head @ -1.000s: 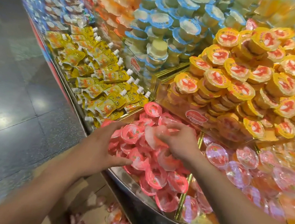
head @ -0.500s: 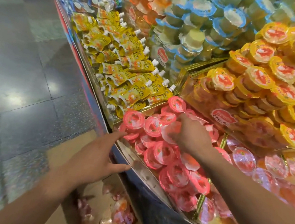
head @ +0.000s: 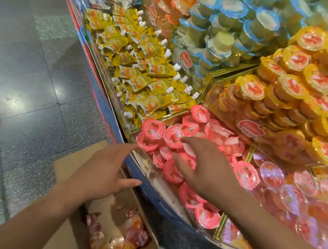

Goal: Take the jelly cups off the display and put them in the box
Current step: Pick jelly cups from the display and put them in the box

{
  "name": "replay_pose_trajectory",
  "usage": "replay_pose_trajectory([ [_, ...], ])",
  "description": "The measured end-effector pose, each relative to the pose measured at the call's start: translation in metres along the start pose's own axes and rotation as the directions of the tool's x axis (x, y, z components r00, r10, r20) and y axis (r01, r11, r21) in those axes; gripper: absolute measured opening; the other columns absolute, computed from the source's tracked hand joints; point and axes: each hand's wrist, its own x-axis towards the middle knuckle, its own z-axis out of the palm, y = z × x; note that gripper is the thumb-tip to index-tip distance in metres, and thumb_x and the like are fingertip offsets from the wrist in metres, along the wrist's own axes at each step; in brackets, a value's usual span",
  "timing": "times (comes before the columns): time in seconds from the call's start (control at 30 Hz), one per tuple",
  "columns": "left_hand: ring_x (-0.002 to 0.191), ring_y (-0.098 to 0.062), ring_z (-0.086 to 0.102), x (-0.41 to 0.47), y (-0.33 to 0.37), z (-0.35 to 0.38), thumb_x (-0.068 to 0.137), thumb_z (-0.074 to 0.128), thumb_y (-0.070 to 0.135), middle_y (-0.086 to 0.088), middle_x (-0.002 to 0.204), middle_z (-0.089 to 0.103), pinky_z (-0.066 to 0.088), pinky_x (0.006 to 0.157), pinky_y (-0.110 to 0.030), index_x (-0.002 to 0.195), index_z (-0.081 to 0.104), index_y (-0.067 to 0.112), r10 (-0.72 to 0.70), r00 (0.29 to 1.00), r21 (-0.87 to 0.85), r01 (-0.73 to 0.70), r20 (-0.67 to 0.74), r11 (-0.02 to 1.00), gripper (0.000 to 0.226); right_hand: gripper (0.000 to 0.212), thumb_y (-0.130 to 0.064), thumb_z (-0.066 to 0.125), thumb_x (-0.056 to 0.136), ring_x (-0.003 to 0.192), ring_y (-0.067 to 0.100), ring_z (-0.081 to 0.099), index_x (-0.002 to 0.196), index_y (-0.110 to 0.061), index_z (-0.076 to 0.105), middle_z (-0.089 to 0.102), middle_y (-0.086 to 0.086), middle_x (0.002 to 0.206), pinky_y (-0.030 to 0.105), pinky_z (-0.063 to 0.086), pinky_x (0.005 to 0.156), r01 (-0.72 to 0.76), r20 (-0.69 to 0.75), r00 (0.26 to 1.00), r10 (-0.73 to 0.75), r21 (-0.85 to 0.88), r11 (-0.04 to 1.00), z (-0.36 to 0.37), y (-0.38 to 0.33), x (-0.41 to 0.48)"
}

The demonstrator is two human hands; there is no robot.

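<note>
The display [head: 152,186] rim edges pink jelly cups [head: 173,174]. My right hand [head: 205,170] spreads over them, gripping nothing. My left hand [head: 102,170] hovers open above the box [head: 77,235].

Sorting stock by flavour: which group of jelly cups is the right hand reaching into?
The pink-lidded jelly cups in the front tray. The right hand lies spread over them; the yellow-lidded cups and blue-lidded cups are stacked higher behind.

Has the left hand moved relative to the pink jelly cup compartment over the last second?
Yes. The left hand has pulled back off the pink-lidded jelly cups, past the display's metal front rim, and is now open above the cardboard box.
</note>
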Motion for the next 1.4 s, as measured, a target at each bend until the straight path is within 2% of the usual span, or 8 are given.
replay_pose_trajectory([
  [0.17, 0.152, -0.025, 0.017, -0.020, -0.024, 0.004, 0.069, 0.014, 0.096, -0.004, 0.165, 0.020, 0.009, 0.120, -0.034, 0.159, 0.018, 0.028, -0.021, 1.000, 0.167, 0.024, -0.018, 0.986, 0.113, 0.069, -0.057, 0.042, 0.098, 0.151, 0.042, 0.019, 0.149, -0.011, 0.042, 0.027, 0.021, 0.162, 0.061, 0.029, 0.116, 0.205, 0.077, 0.977, -0.200, -0.057, 0.977, 0.048, -0.022, -0.027],
  [0.33, 0.153, -0.021, -0.016, -0.052, -0.048, 0.012, 0.059, -0.008, 0.097, 0.001, 0.166, -0.014, -0.009, 0.120, -0.034, 0.154, -0.017, 0.035, -0.111, 0.993, 0.178, 0.104, 0.035, 0.978, 0.114, 0.093, -0.078, 0.023, 0.090, 0.152, 0.032, -0.020, 0.162, -0.020, 0.009, -0.012, 0.009, 0.168, 0.060, 0.011, 0.121, 0.209, 0.278, 0.944, -0.179, -0.084, 0.974, 0.082, -0.042, -0.037],
  [0.5, 0.152, -0.021, -0.021, -0.081, -0.087, 0.057, 0.057, -0.016, 0.093, -0.001, 0.166, -0.018, -0.014, 0.115, -0.033, 0.159, -0.010, 0.028, -0.152, 0.985, 0.231, 0.129, 0.083, 0.964, 0.121, 0.090, -0.076, 0.036, 0.091, 0.155, 0.028, -0.007, 0.160, -0.021, 0.020, 0.004, 0.008, 0.169, 0.051, 0.010, 0.124, 0.274, 0.257, 0.930, -0.263, -0.007, 0.962, 0.149, -0.060, -0.057],
  [0.6, 0.154, -0.023, -0.013, -0.088, -0.120, 0.094, 0.062, -0.009, 0.093, -0.001, 0.168, -0.009, -0.012, 0.114, -0.032, 0.160, -0.005, 0.028, -0.143, 0.987, 0.216, 0.125, 0.067, 0.968, 0.117, 0.090, -0.078, 0.031, 0.091, 0.151, 0.015, -0.024, 0.161, -0.025, 0.010, -0.012, -0.002, 0.168, 0.032, -0.008, 0.123, 0.251, 0.301, 0.919, -0.253, 0.046, 0.967, 0.201, -0.069, -0.063],
  [0.77, 0.155, -0.024, -0.006, -0.093, -0.179, 0.172, 0.063, -0.008, 0.095, -0.004, 0.168, -0.002, 0.002, 0.124, -0.041, 0.160, 0.000, 0.026, -0.181, 0.981, 0.192, 0.164, 0.075, 0.968, 0.119, 0.095, -0.081, 0.022, 0.088, 0.154, 0.021, -0.014, 0.161, -0.021, 0.013, -0.004, 0.002, 0.169, 0.049, 0.015, 0.125, 0.242, 0.364, 0.901, -0.236, 0.032, 0.970, 0.305, -0.059, -0.073],
  [0.87, 0.154, -0.021, -0.007, -0.089, -0.210, 0.219, 0.056, -0.016, 0.096, -0.002, 0.168, -0.004, 0.003, 0.126, -0.041, 0.160, -0.005, 0.027, -0.211, 0.971, 0.206, 0.185, 0.113, 0.961, 0.124, 0.094, -0.080, 0.024, 0.088, 0.153, 0.018, -0.020, 0.161, -0.025, 0.003, -0.011, -0.001, 0.169, 0.047, 0.011, 0.126, 0.241, 0.455, 0.863, -0.219, 0.011, 0.970, 0.364, -0.043, -0.073],
  [1.1, 0.154, -0.023, -0.005, -0.061, -0.267, 0.330, 0.073, 0.008, 0.090, -0.004, 0.168, 0.000, 0.004, 0.124, -0.041, 0.159, -0.003, 0.025, -0.235, 0.960, 0.245, 0.194, 0.151, 0.950, 0.109, 0.089, -0.069, 0.044, 0.095, 0.154, 0.020, 0.002, 0.161, -0.019, 0.011, 0.008, 0.004, 0.168, 0.027, -0.005, 0.121, 0.305, 0.492, 0.839, -0.233, -0.070, 0.950, 0.475, 0.007, -0.065],
  [1.4, 0.154, -0.025, 0.003, -0.006, -0.306, 0.413, 0.091, 0.034, 0.074, -0.004, 0.168, 0.008, 0.009, 0.125, -0.046, 0.159, 0.001, 0.027, -0.191, 0.968, 0.266, 0.144, 0.160, 0.953, 0.089, 0.086, -0.065, 0.050, 0.093, 0.149, 0.023, 0.025, 0.159, -0.019, 0.018, 0.026, 0.006, 0.162, 0.039, 0.029, 0.121, 0.299, 0.562, 0.804, -0.191, -0.104, 0.949, 0.569, 0.060, -0.046],
])
